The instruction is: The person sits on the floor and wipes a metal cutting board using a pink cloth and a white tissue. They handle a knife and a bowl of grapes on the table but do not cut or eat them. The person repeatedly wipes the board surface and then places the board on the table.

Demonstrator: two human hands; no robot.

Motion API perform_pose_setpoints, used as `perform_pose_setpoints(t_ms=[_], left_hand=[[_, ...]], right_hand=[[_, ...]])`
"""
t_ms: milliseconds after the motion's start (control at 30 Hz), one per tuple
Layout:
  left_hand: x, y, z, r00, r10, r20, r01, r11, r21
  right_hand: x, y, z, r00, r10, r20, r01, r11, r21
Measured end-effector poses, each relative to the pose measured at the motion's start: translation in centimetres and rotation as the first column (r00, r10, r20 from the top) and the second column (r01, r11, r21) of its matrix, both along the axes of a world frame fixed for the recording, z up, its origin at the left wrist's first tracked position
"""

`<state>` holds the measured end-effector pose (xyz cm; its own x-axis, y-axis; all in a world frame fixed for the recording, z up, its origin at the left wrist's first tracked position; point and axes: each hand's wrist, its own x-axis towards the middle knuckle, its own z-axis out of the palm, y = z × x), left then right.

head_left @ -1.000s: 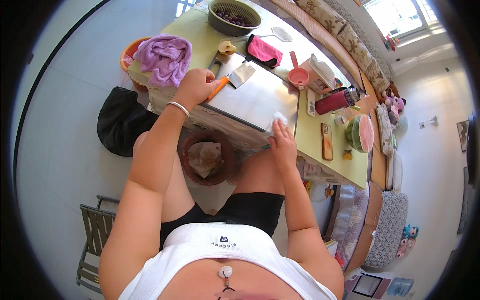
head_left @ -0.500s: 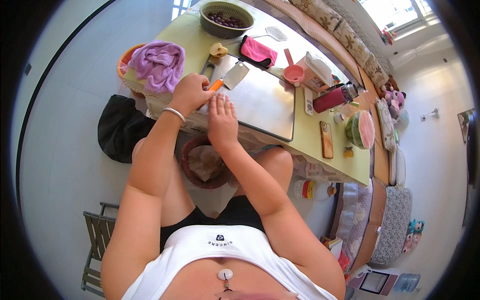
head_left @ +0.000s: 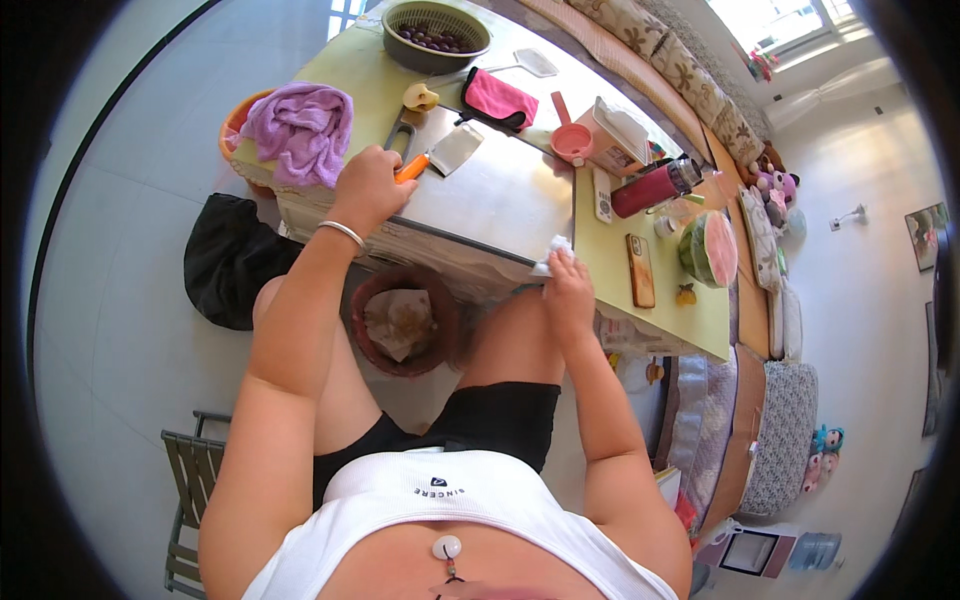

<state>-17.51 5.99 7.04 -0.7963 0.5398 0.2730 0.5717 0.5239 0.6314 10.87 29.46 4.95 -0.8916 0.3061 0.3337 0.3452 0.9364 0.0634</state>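
Note:
My left hand is closed round the orange handle of a small broad-bladed knife. Its wide metal blade points away to the right, over a steel cutting board with a dark rim. Fingers bunched, my right hand grips a crumpled white tissue at the board's near right corner. Just beyond the board's far left corner, by its handle, lies a cut piece of pale yellow fruit. A folded pink cloth rests along the board's far edge.
A colander of dark round fruit stands at the far left, near a purple towel. To the right are a pink dipper, a red flask, a phone and a cut watermelon. Below sits a bin.
My right hand has moved right, from beside the knife handle to the board's near right corner, and the tissue now shows in it. The left hand still holds the knife in nearly the same place.

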Motion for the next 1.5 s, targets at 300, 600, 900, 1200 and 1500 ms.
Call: perform_pose_setpoints(t_ms=[300,600,900,1200,1500], left_hand=[[-0.2,0.4,-0.2,1.000,-0.003,-0.026,0.002,1.000,-0.028],[-0.2,0.5,0.0,0.999,-0.029,-0.014,0.028,0.997,-0.071],[-0.1,0.7,0.1,0.999,-0.011,-0.032,0.008,0.997,-0.081],[-0.5,0.0,-0.6,0.998,-0.061,-0.018,0.061,0.998,-0.001],[-0.3,0.5,-0.2,0.998,-0.050,-0.031,0.048,0.998,-0.047]], right_hand=[[1.6,2.1,2.3,0.982,-0.024,-0.189,-0.025,0.967,-0.252],[0.6,2.8,3.9,0.999,-0.027,-0.026,0.016,0.931,-0.364],[-2.0,-1.1,3.2,0.986,0.016,-0.168,-0.103,0.846,-0.524],[-2.2,-2.0,2.0,0.861,-0.087,-0.501,-0.269,0.758,-0.595],[-4.0,-0.2,-1.2,0.916,0.009,-0.401,-0.127,0.955,-0.269]])
